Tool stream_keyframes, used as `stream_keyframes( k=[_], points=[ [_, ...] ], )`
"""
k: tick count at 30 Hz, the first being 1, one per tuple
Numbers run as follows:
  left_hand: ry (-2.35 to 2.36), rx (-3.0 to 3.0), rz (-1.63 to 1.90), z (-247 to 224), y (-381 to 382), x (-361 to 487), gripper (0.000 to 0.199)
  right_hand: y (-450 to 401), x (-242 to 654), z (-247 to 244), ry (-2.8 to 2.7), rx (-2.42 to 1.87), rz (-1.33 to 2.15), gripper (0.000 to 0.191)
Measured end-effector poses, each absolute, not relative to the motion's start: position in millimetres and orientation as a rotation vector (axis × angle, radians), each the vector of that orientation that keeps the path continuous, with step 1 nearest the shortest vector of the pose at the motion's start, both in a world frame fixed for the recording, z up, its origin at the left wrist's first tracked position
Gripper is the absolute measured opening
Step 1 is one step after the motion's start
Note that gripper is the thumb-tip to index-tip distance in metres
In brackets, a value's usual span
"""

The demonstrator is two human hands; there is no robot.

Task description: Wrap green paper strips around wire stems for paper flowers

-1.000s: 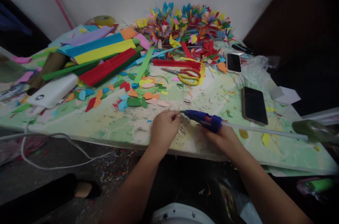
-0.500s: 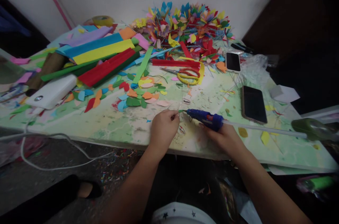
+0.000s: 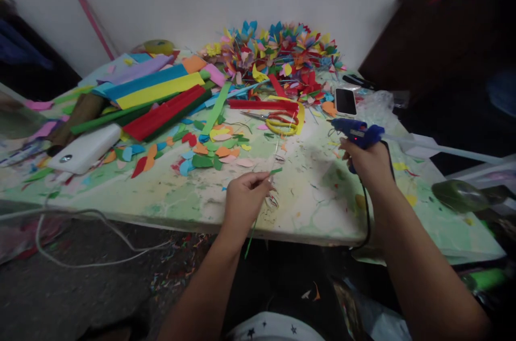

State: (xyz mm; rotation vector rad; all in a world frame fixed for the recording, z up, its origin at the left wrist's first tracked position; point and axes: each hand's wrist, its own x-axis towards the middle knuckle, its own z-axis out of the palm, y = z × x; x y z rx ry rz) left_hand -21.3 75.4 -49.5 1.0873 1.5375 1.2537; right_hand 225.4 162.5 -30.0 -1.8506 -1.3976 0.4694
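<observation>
My left hand (image 3: 245, 198) is closed in a pinch on a thin green paper strip (image 3: 276, 171), whose short end sticks out past the fingertips. A thin green length hangs below that hand over the table edge; whether it is one piece with the strip I cannot tell. My right hand (image 3: 368, 161) grips a blue hot glue gun (image 3: 355, 131) with a small red light, its nozzle pointing left. A long pale glue stick (image 3: 447, 149) juts from its back. Scissors (image 3: 278, 122) with red and yellow handles lie beyond my hands, beside loose paper petals (image 3: 203, 161).
A heap of colourful paper flowers (image 3: 278, 56) stands at the back against the wall. Rolled coloured paper (image 3: 161, 88) and a white power bank (image 3: 84, 149) with a cable are at left. A white phone (image 3: 345, 102) and a white box (image 3: 417, 145) lie at right.
My right hand has drawn the glue gun away from the left hand, to the right and farther back. The left hand stays near its place, still pinching the green strip.
</observation>
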Motion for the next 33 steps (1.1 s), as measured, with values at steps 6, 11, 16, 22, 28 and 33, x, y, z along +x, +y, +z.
stream_keyframes(
  k=[6, 11, 16, 22, 28, 33],
  points=[
    [1.3, 0.967, 1.424, -10.3, 50.3, -21.9, 0.01, 201.0, 229.7, -55.5, -1.519, -1.979, 0.422, 0.036],
    [1.164, 0.936, 1.452, 0.1, 39.0, -25.9, 0.008, 173.1, 237.4, -39.5, -1.644, -2.058, 0.219, 0.057],
    [1.137, 0.927, 1.409, 3.6, 34.5, -24.2, 0.008, 89.2, 213.3, -1.9, -1.367, -1.641, -0.194, 0.061],
    [1.127, 0.951, 1.35, 7.8, 27.9, -18.0, 0.008, 38.0, 164.6, -0.7, -1.324, -1.24, 0.277, 0.048],
    [1.096, 0.916, 1.376, 8.3, 26.0, -20.6, 0.01, 40.9, 159.1, -6.3, -1.538, -1.201, 0.328, 0.009],
    [1.167, 0.827, 1.519, 12.3, 30.6, -35.0, 0.014, 86.3, 183.2, -34.1, -1.837, -1.529, 0.148, 0.026]
  ],
)
